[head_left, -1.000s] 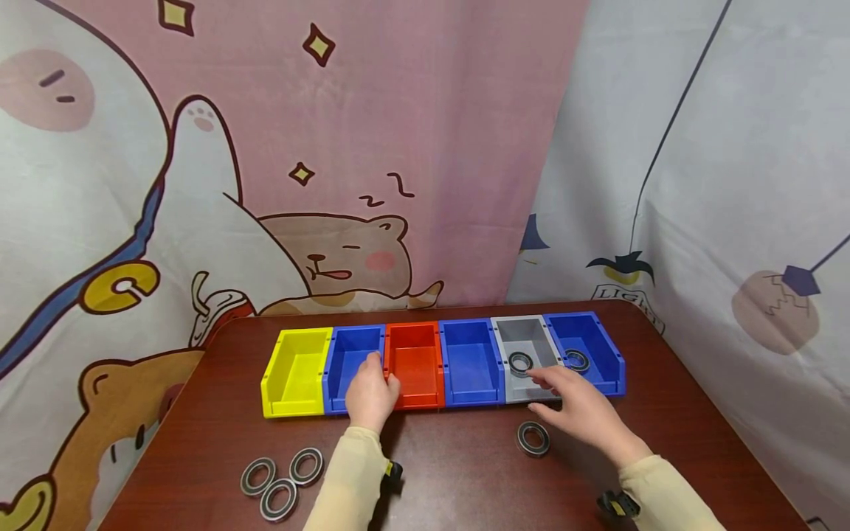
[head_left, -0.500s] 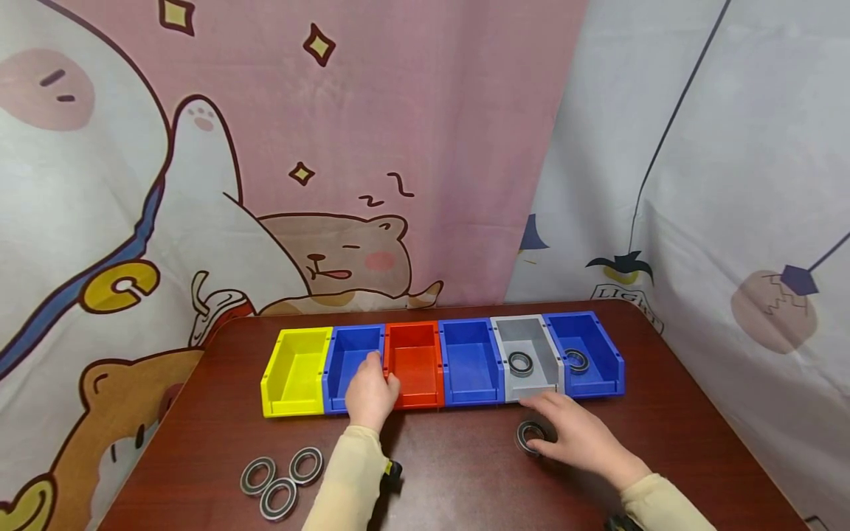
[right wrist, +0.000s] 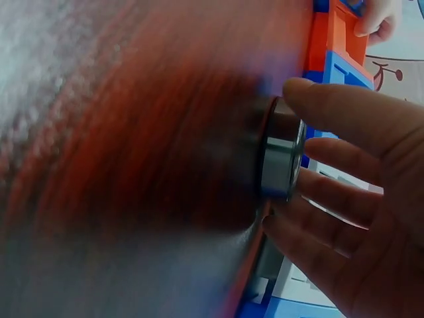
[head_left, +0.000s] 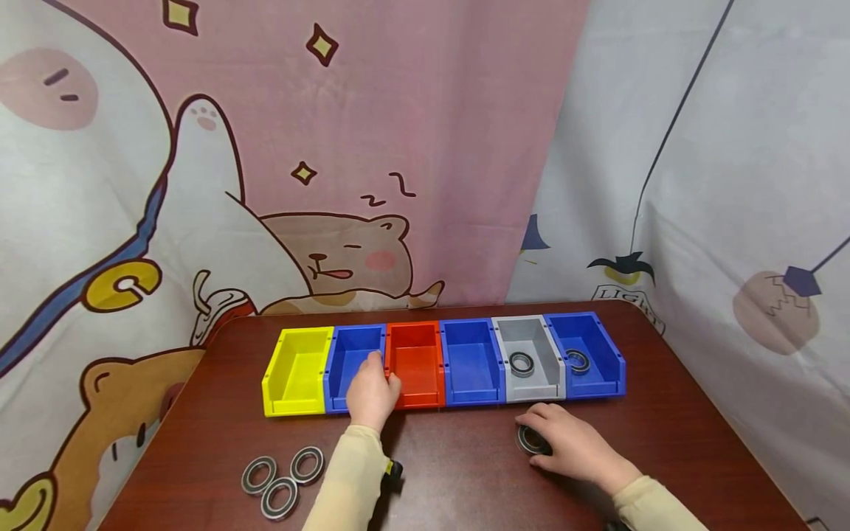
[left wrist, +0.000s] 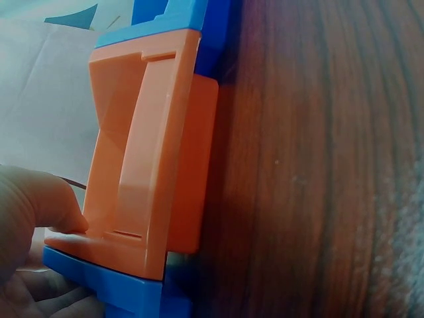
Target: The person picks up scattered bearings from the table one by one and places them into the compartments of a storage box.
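A bearing (head_left: pixel 529 440) lies on the table in front of the grey bin, partly covered by my right hand (head_left: pixel 574 446). In the right wrist view this bearing (right wrist: pixel 281 152) shows edge-on, my thumb at its upper edge and my fingers around its other side. My left hand (head_left: pixel 370 391) pinches the shared wall of the red bin (head_left: pixel 416 365) and the blue bin (head_left: pixel 348 354). In the left wrist view, my left thumb (left wrist: pixel 56 202) presses inside the red wall while the other fingers curl behind the blue side.
One bearing (head_left: pixel 522 363) lies in the grey bin (head_left: pixel 531 335), another bearing (head_left: pixel 578 361) in the rightmost blue bin (head_left: pixel 598 343). A yellow bin (head_left: pixel 299 369) ends the row at left. Three bearings (head_left: pixel 279 499) lie together at the table's front left. A printed curtain (head_left: pixel 465 184) hangs behind.
My right hand has come down from over the grey bin toward the front and around the bearing on the table. My left hand keeps its place on the bins.
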Demonstrator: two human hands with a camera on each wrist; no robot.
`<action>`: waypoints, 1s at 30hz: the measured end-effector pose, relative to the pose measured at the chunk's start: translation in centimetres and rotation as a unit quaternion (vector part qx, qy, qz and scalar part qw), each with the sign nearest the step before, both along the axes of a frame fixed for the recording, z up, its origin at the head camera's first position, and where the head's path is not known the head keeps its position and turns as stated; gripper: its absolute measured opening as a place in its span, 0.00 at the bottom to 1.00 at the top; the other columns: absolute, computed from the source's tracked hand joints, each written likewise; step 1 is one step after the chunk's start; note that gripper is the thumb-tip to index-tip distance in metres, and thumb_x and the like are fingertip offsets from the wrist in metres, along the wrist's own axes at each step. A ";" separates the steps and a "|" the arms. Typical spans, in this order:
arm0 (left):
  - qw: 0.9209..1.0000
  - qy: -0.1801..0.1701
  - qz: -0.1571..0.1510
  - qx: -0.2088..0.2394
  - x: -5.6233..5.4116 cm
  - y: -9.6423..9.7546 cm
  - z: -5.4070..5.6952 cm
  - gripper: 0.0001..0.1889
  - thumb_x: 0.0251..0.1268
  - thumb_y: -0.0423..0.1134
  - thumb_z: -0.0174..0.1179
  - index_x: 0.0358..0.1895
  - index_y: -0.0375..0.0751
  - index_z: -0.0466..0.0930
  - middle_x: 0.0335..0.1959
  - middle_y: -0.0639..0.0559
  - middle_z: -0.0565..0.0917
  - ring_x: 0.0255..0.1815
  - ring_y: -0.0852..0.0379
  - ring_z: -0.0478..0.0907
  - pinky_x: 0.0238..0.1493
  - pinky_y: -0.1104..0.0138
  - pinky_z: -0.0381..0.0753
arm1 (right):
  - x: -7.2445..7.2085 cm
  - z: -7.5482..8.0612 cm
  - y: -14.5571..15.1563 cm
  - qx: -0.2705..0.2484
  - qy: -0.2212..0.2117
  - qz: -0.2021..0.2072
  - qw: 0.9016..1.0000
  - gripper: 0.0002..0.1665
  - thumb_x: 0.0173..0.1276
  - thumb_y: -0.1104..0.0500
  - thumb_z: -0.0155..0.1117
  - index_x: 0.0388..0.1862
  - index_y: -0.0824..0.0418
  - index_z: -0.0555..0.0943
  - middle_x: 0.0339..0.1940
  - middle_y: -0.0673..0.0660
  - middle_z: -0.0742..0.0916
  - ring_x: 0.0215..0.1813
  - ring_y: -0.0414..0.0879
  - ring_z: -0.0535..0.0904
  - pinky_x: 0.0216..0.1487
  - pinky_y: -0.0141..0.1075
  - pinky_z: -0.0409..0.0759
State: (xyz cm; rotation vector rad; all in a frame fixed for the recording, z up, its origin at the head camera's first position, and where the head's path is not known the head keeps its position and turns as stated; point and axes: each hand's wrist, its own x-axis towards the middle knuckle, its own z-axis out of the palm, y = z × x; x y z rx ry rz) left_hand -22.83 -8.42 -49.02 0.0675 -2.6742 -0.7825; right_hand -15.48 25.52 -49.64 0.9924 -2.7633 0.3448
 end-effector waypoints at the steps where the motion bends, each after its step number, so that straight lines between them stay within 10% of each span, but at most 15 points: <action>1: 1.000 -0.002 0.001 0.000 0.0 0.0 0.0 0.23 0.55 0.36 0.65 0.54 0.29 0.76 0.41 0.35 0.84 0.35 0.38 0.82 0.37 0.47 0.83 | 0.0 0.0 0.0 0.005 -0.001 0.000 1.000 0.33 0.44 0.53 0.82 0.51 0.60 0.83 0.46 0.51 0.81 0.49 0.48 0.78 0.47 0.45 0.80; 30: 1.000 0.002 0.001 -0.003 0.1 0.1 0.0 0.22 0.56 0.36 0.65 0.53 0.28 0.76 0.42 0.35 0.84 0.35 0.38 0.83 0.37 0.47 0.83 | -0.7 0.2 -1.0 -0.017 0.015 0.022 0.999 0.26 0.42 0.56 0.80 0.44 0.57 0.83 0.41 0.49 0.81 0.44 0.47 0.78 0.46 0.43 0.80</action>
